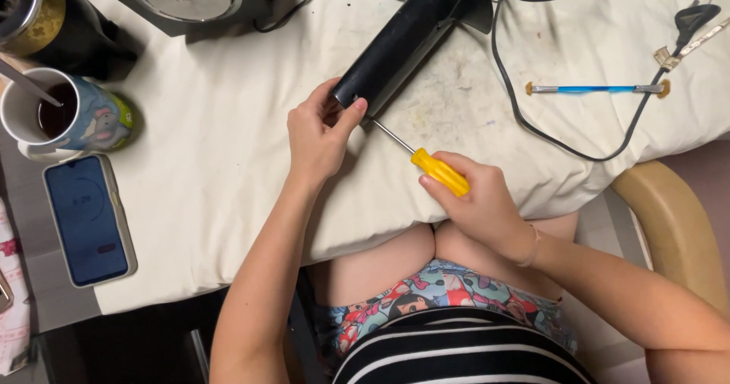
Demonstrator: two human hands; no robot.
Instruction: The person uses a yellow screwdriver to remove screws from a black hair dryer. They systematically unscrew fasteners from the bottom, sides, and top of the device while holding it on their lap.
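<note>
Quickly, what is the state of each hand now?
Left hand: closed, gripping the end of the long black plastic device.
Right hand: closed, holding the yellow-handled screwdriver.

Long black box-shaped device (403, 38): glossy casing, lies flat on white cloth-covered surface (213, 148), running diagonally from upper right down to lower left; near end gripped by left hand (318, 134), thumb on its end face. Screwdriver (422, 158): yellow handle, thin bare metal shaft, held in right hand (477, 201), angled up-left, tip at device's near end.
</note>
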